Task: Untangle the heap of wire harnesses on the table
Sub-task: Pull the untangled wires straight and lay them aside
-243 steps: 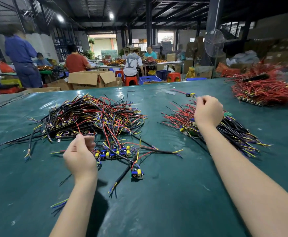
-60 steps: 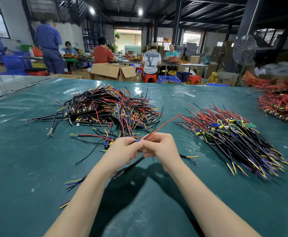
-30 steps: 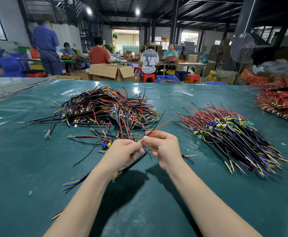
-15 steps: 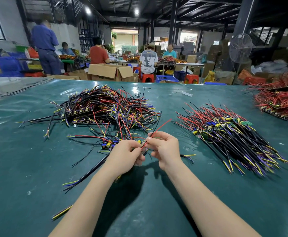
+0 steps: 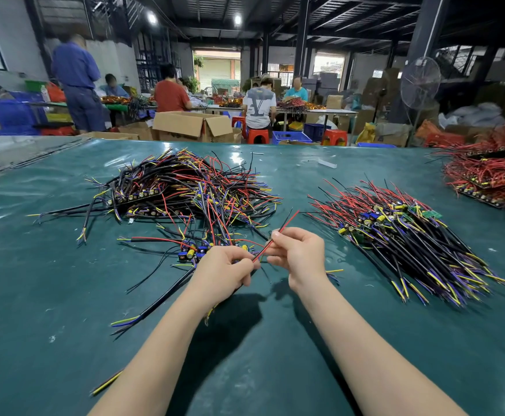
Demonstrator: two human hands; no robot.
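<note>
- Green worktop [image 5: 35, 295] runs under everything in front of you.
- Tangled heap [image 5: 185, 187] of harnesses lies left of centre on the worktop: black, red, yellow and blue leads crossing every way, with small boards among them.
- A black cable [image 5: 155, 304] trails from under your left hand toward the near-left, with its coloured ends lying flat on the worktop.
- Left grip [image 5: 224, 271]: fingers curled round one harness at the heap's near edge, just beside a blue-and-yellow board [image 5: 189, 253].
- Red wire [image 5: 284, 225] runs between both hands, its free end slanting up to the right.
- Right grip [image 5: 297, 253]: thumb and forefinger pinching that red wire, close to your left hand.
- Combed bundle [image 5: 410, 235] lies apart to the right, its leads roughly parallel.
- Red pile [image 5: 491, 175] sits at the far right edge.
</note>
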